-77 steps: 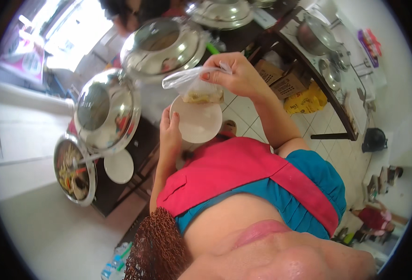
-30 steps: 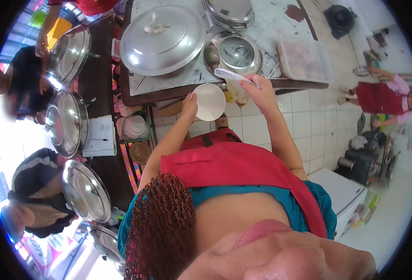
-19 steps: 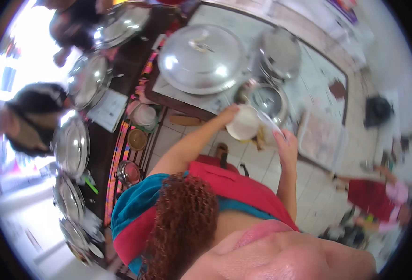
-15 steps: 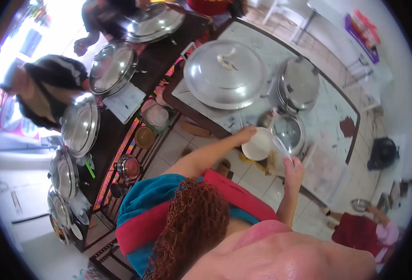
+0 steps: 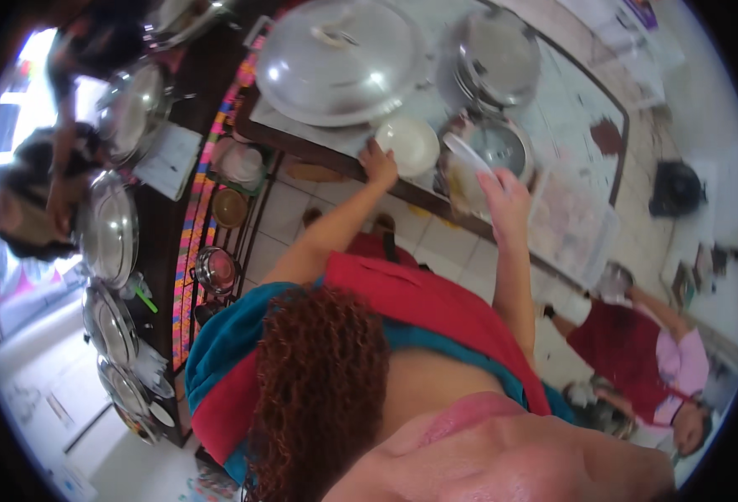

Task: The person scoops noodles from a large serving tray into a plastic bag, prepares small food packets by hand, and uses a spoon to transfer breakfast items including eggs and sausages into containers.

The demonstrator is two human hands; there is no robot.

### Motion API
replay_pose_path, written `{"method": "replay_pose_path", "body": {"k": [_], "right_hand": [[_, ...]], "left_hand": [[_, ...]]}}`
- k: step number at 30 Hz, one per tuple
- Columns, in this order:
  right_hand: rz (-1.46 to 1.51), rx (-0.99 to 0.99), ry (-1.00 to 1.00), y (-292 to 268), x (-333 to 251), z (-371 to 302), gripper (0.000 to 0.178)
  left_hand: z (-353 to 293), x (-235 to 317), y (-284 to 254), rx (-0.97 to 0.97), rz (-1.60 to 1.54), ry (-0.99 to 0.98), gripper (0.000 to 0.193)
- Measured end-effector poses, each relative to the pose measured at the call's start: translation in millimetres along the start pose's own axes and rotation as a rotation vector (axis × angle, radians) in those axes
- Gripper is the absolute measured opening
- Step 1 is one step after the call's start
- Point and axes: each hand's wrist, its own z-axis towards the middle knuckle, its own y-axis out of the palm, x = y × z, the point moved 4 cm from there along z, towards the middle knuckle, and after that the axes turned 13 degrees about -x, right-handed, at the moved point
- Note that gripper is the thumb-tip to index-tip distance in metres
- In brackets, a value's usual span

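Observation:
My left hand (image 5: 379, 164) has its fingers closed on the rim of a white bowl (image 5: 408, 145) at the near edge of the table. The part of the bowl that shows looks empty. In my right hand (image 5: 504, 199) is a pale, long spatula-like utensil (image 5: 466, 153), tilted up and to the left; its exact kind is blurred. Just beyond the utensil stands an open metal pot (image 5: 515, 149) with a shiny inner wall. Its contents are hard to make out. A clear plastic box (image 5: 571, 219) stands right of my right hand.
A large domed metal lid (image 5: 344, 71) and a round lidded pot (image 5: 499, 52) occupy the table's far part. Along the left counter stand several steel chafing dishes (image 5: 108, 230). A person in red (image 5: 616, 339) is at the right, with a metal bowl (image 5: 612, 283). Other people stand beyond the left counter.
My left hand has brought the bowl forward and left, over the table's edge. My right hand, with the utensil, has moved forward and slightly left. The view has shifted, and the person in red shows more.

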Motion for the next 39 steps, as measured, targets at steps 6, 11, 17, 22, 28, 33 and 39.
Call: {"method": "replay_pose_path", "body": {"k": [6, 11, 17, 22, 28, 33, 39], "right_hand": [[0.119, -0.096, -0.113, 18.4, -7.6, 29.7, 0.024], [0.016, -0.305, -0.343, 67.5, -31.9, 36.0, 0.024], [-0.134, -0.254, -0.370, 63.8, -35.3, 55.0, 0.020], [0.493, -0.175, 0.041, 50.0, -0.7, 74.8, 0.025], [-0.497, 0.693, -0.556, 37.7, -43.0, 44.2, 0.045], [-1.059, 0.022, -0.591, 60.6, -43.1, 39.0, 0.050], [-0.990, -0.385, -0.189, 35.2, 15.2, 72.3, 0.035]], "left_hand": [[-62.0, 84.2, -56.6, -0.467, 0.254, 0.491, 0.090], [-84.2, 145.4, -48.2, -0.453, -0.083, 0.880, 0.077], [-52.0, 139.2, -33.9, -0.360, 0.026, 0.899, 0.045], [-52.2, 152.4, -46.1, -0.324, -0.389, 0.827, 0.025], [-16.3, 134.9, -25.3, -0.397, -0.079, 0.790, 0.026], [-23.6, 132.9, -24.8, -0.642, -0.084, 0.867, 0.019], [-36.7, 139.6, -42.0, -0.631, -0.164, 0.818, 0.027]]}}
